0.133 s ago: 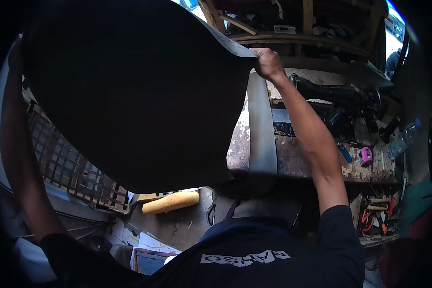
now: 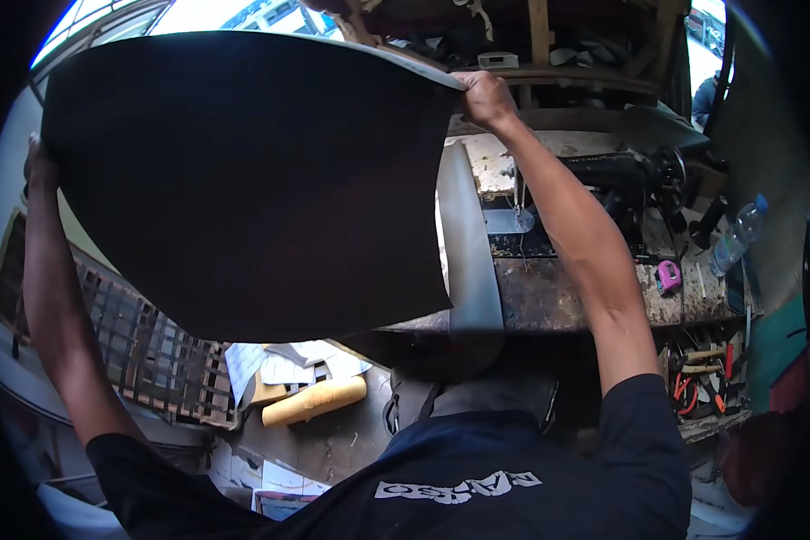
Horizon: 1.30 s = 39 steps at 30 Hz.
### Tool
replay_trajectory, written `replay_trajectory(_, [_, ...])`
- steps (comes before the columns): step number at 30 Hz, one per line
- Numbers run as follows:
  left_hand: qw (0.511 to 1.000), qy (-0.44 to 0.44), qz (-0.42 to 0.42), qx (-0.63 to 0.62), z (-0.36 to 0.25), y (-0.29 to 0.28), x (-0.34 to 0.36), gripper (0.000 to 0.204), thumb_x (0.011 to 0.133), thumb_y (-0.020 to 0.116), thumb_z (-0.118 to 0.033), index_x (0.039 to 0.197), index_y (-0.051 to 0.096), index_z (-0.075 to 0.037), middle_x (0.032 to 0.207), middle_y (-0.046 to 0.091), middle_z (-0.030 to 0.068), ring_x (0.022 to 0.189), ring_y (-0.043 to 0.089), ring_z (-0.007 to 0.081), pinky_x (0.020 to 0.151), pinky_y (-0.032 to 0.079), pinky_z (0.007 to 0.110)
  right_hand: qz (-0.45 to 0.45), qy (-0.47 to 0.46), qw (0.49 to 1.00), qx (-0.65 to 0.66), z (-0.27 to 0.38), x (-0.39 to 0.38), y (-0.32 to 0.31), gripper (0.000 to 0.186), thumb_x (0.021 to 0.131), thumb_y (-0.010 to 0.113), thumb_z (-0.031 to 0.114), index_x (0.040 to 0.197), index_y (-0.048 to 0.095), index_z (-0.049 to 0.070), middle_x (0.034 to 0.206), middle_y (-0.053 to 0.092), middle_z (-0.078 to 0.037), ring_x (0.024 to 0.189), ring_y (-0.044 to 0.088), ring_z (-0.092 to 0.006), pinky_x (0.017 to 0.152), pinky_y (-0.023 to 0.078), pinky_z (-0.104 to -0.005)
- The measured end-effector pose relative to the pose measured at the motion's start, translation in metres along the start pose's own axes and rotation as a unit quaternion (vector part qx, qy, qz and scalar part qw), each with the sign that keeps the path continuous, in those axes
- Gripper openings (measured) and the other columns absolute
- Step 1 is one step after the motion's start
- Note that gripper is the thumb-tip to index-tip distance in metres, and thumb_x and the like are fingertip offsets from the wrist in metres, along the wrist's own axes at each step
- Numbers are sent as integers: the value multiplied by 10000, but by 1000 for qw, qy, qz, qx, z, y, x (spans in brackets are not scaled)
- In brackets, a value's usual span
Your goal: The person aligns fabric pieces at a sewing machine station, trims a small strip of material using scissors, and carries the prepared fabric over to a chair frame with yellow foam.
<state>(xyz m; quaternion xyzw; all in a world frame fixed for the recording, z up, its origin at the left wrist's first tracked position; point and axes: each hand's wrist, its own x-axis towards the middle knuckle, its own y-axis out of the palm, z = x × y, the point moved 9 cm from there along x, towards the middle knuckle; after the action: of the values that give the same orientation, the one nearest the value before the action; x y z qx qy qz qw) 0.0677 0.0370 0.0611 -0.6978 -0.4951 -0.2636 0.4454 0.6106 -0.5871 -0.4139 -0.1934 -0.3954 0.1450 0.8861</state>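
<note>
Pale lettering (image 2: pixel 459 489) on dark shirt (image 2: pixel 477 447); right hand (image 2: pixel 490 101) grips black sheet (image 2: pixel 247 189)

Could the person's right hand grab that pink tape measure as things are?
Probably not without letting go: the right hand is gripping the black sheet by its upper right corner. Otherwise the way looks free; nothing seems to cover the pink tape measure on the worktable.

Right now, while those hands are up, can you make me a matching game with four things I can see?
Things:
1. sheet
2. tape measure
3. bottle
4. roll

Clues:
A. yellow
B. see-through
C. black, held up between the left hand and right hand
D. pink

Right pairs: 1-C, 2-D, 3-B, 4-A
</note>
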Motion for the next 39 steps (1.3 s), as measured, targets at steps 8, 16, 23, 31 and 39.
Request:
replay_trajectory(8, [963,-50,169,-204,39,69,-213,334,1116,343,-343,1037,539,-84,995,582,50,955,516,201,1002,415,406,-163,-272,948,-6,132,-85,-129,256,1024,642,180,1184,794,51,1111,806,-125,956,787,-220,873,621,-332])
replay_trajectory(16, [804,-471,10,-363,254,151,-544,513,1092,492,-456,889,739,-55,806,726,104,814,688,261,858,548,427,120,-8,992,22,-1,-298,39,518,812,626,-42,1276,778,130,1365,695,-173,1348,582,-405,1151,482,-472])
replay_trajectory(23, [869,-406,279,-44,178,419,-581,293,1074,569,-315,1171,745,-102,1076,738,0,933,635,108,799,474,302,182,9,981,-70,-3,-338,60,495,771,676,2,1234,792,134,1369,697,-126,1346,581,-356,1136,490,-460])
replay_trajectory(31, [914,-113,390,-11,5,726,-550,387,1035,609,-335,1247,743,-41,1215,761,194,1145,722,350,1033,535,423,181,-23,980,-83,4,-338,60,567,750,686,0,1294,759,144,1363,695,-134,1331,590,-354,1190,431,-487])
replay_trajectory(39, [892,12,428,148,-28,846,-554,545,914,755,-498,1251,723,-71,1197,692,211,1123,649,396,1002,523,469,91,10,996,3,4,-333,30,657,697,626,-87,1319,741,90,1397,679,-129,1315,605,-343,1108,515,-447])
